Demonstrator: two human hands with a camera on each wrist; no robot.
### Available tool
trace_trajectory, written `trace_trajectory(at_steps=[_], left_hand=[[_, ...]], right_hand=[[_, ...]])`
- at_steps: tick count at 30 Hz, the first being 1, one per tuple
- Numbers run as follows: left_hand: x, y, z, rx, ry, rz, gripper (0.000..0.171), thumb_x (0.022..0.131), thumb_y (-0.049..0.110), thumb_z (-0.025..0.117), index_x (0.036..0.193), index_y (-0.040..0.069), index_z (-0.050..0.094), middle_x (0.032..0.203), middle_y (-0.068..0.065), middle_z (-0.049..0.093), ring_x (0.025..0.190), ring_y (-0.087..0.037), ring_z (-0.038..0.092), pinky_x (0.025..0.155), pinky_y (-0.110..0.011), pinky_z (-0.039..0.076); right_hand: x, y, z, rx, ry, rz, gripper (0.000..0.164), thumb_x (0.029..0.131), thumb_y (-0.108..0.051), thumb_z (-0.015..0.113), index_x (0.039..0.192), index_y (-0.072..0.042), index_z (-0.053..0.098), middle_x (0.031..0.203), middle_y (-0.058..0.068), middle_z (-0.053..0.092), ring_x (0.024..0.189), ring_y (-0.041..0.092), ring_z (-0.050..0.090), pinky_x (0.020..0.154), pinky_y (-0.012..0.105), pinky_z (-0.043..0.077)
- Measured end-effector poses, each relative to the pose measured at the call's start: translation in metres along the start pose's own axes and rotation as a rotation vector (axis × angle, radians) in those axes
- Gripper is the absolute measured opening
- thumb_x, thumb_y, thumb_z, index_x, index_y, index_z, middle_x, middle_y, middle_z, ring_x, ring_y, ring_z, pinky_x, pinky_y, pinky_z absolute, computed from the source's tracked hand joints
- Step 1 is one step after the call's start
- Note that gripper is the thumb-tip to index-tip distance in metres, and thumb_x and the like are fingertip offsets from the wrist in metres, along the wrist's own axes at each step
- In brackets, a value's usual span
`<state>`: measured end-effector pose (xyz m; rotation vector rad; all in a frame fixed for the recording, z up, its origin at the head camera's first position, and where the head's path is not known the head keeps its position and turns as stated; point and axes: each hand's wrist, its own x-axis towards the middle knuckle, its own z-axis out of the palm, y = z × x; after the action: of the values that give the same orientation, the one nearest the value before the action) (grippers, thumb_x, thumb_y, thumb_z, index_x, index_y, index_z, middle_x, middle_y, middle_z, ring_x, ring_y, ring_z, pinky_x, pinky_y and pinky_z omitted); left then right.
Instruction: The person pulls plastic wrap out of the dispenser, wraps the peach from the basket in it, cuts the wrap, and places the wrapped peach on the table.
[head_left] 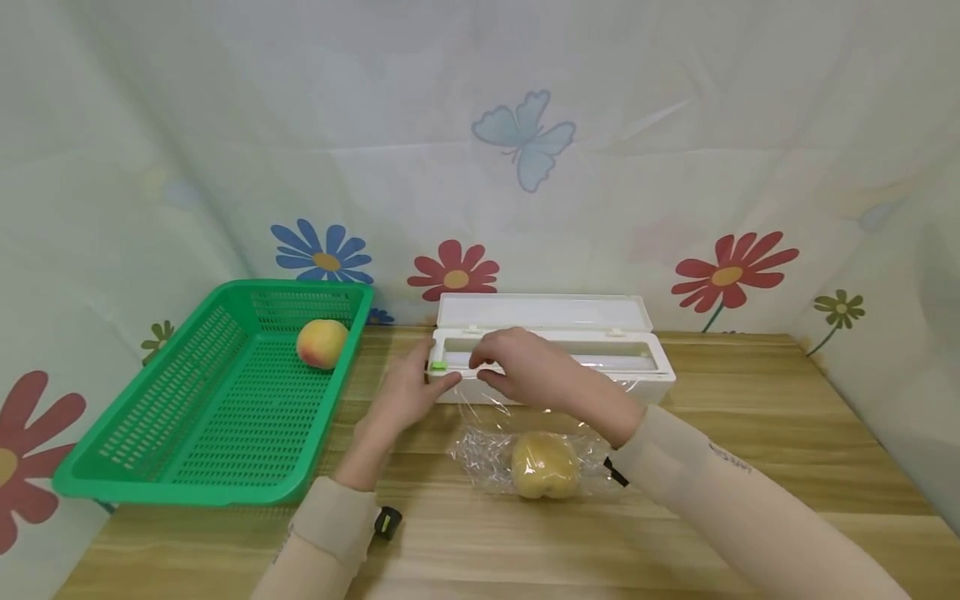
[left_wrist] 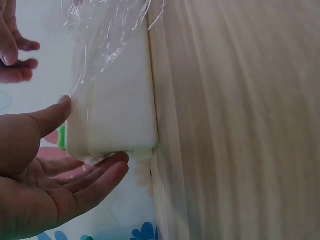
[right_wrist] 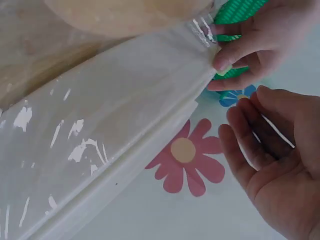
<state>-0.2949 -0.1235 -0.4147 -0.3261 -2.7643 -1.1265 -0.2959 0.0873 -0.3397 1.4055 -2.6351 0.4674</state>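
A white cling film dispenser stands with its lid raised, a roll of film inside. My left hand grips its left end, thumb at the front corner beside the green slider, fingers around the end wall. Above the dispenser's left half, my right hand hovers with loosely bent fingers; nothing shows between them in the right wrist view. Clear cling film drapes from the dispenser's front over a yellow round fruit on the table.
A green plastic basket stands at the left, with a peach in its far right corner. The wooden table ends at a flower-printed curtain behind the dispenser.
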Motion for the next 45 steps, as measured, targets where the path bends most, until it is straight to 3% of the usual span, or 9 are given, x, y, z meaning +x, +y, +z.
trace_trajectory(at_steps=[3,6,10,13,17,21,24,34,45], left_hand=[[0.001,-0.003,0.000,-0.038,-0.003,0.000,0.059,0.094,0.025,0.078,0.141,0.002,0.052,0.115,-0.015,0.067,0.098,-0.030,0.065,0.083,-0.044,0.056],[0.002,-0.005,-0.001,-0.068,-0.010,0.006,0.063,0.094,0.024,0.079,0.145,0.002,0.049,0.122,-0.016,0.066,0.100,-0.032,0.065,0.082,-0.044,0.057],[0.004,-0.007,-0.002,-0.076,-0.023,0.018,0.064,0.093,0.022,0.079,0.148,0.003,0.051,0.131,-0.019,0.064,0.104,-0.035,0.065,0.084,-0.046,0.057],[0.005,-0.010,-0.002,-0.088,-0.020,0.037,0.059,0.092,0.017,0.080,0.145,0.005,0.056,0.128,-0.019,0.066,0.103,-0.036,0.066,0.084,-0.045,0.058],[0.005,-0.013,-0.002,-0.098,0.000,0.065,0.053,0.089,0.014,0.083,0.138,0.008,0.064,0.119,-0.015,0.070,0.099,-0.034,0.067,0.080,-0.043,0.059],[0.004,-0.014,-0.002,-0.075,0.026,0.074,0.041,0.086,0.017,0.085,0.123,0.010,0.070,0.109,-0.012,0.072,0.097,-0.033,0.068,0.078,-0.043,0.058],[0.004,-0.013,-0.002,-0.060,0.034,0.075,0.035,0.085,0.017,0.086,0.116,0.010,0.071,0.105,-0.011,0.073,0.096,-0.033,0.069,0.078,-0.044,0.058],[0.007,-0.013,-0.002,-0.060,0.029,0.050,0.032,0.086,0.017,0.086,0.113,0.009,0.071,0.101,-0.007,0.071,0.098,-0.031,0.069,0.080,-0.042,0.058],[0.007,-0.012,-0.001,-0.058,0.012,0.019,0.039,0.087,0.020,0.085,0.121,0.011,0.069,0.109,-0.008,0.072,0.098,-0.030,0.068,0.078,-0.041,0.058]], right_hand=[[0.016,0.001,0.007,-0.061,-0.050,-0.036,0.013,0.093,-0.001,0.073,0.106,-0.001,0.076,0.102,0.008,0.073,0.095,0.023,0.068,0.087,0.037,0.054],[0.029,0.002,0.016,-0.107,-0.092,-0.039,0.017,0.093,0.001,0.072,0.109,-0.002,0.076,0.105,0.009,0.071,0.097,0.024,0.066,0.088,0.037,0.054],[0.044,0.003,0.028,-0.111,-0.123,-0.031,0.027,0.094,0.006,0.068,0.117,-0.004,0.075,0.116,0.011,0.070,0.107,0.025,0.066,0.092,0.037,0.053],[0.052,0.004,0.035,-0.100,-0.133,-0.020,0.029,0.095,0.006,0.067,0.118,-0.007,0.076,0.120,0.008,0.070,0.110,0.024,0.065,0.093,0.037,0.053],[0.056,0.002,0.037,-0.115,-0.139,0.021,0.020,0.094,0.005,0.066,0.098,-0.011,0.078,0.101,0.003,0.073,0.093,0.022,0.065,0.079,0.034,0.054],[0.061,-0.001,0.033,-0.141,-0.151,0.077,0.023,0.091,0.007,0.064,0.079,-0.012,0.068,0.077,-0.002,0.061,0.075,0.018,0.054,0.066,0.032,0.046],[0.065,-0.002,0.031,-0.175,-0.181,0.106,0.022,0.091,0.006,0.067,0.080,-0.013,0.066,0.074,-0.005,0.057,0.073,0.016,0.053,0.066,0.031,0.046],[0.073,-0.006,0.024,-0.272,-0.290,0.152,0.016,0.095,0.000,0.067,0.092,-0.014,0.071,0.082,-0.003,0.064,0.078,0.016,0.061,0.071,0.035,0.054],[0.071,-0.004,0.022,-0.250,-0.313,0.168,0.017,0.092,0.002,0.068,0.093,-0.014,0.070,0.082,-0.002,0.064,0.079,0.018,0.061,0.071,0.035,0.053]])
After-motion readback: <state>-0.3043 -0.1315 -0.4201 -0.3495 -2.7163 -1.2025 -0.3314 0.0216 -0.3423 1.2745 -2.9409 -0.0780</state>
